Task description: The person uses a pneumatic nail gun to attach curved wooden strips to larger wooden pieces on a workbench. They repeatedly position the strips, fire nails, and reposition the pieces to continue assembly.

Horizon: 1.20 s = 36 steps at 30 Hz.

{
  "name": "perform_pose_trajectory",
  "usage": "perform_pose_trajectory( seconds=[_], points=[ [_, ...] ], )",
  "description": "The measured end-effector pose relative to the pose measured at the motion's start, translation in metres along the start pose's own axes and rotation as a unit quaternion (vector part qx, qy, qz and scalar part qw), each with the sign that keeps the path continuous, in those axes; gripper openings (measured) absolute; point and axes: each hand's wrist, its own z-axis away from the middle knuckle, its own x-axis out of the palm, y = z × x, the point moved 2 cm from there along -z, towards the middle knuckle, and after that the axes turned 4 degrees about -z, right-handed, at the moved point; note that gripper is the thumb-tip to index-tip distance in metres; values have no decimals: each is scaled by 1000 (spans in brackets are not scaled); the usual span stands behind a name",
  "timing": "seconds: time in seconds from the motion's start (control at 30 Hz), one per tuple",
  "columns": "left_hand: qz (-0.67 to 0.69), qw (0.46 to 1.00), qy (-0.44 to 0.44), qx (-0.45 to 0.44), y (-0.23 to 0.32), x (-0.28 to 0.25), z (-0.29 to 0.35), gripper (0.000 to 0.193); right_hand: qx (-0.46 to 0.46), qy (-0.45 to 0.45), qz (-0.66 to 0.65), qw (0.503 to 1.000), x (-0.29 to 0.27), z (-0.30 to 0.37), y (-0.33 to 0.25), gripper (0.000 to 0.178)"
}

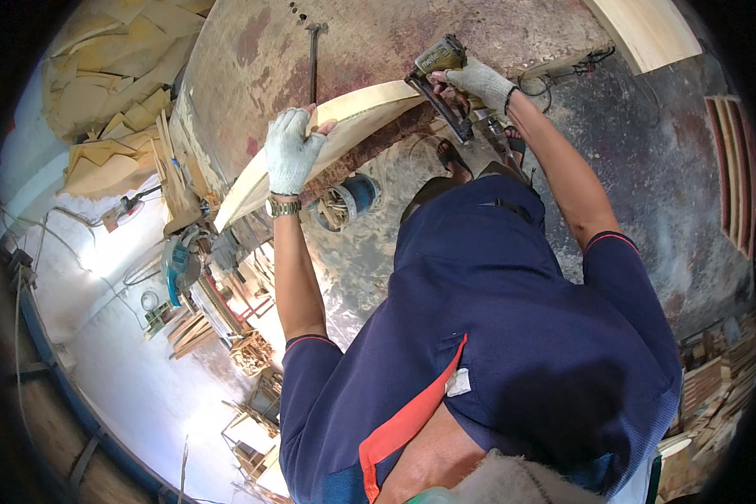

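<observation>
My left hand (291,151), in a pale knit glove with bare fingertips, grips the upper edge of a curved, light wooden piece (353,115). The piece stands on edge along the near side of a worn, stained worktable (252,50). In my right hand (479,82), also gloved, is a pneumatic nail gun (441,57). My fingers wrap its handle, and the gun is beside the right end of the curved piece. Its dark magazine (449,113) slants down toward me. A hammer (314,59) lies on the table beyond my left hand.
A round blue container (359,195) holding wood scraps stands on the floor below the table. Thin wood offcuts (113,67) pile up at the far left. A blue power saw (176,267) is at the left. Another curved panel (647,34) is at the far right.
</observation>
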Motion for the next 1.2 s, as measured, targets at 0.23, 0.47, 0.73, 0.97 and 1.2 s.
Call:
perform_pose_trajectory(
  seconds=[0.23,0.47,0.73,0.97,1.2],
  points=[
    [25,1000,-7,-7,1,1,-1,40,-15,-13,-13,1000,-2,4,-5,21],
    [15,1000,-3,-10,1,2,-2,40,-41,-9,-34,999,3,6,-9,25],
    [17,1000,10,-2,-1,3,0,45,-54,4,11,999,9,14,-25,28],
    [16,1000,11,-2,-2,6,0,43,-11,-6,0,1000,13,36,-14,28],
    [18,999,29,10,-3,8,0,42,11,3,6,1000,18,49,-13,29]
  ],
)
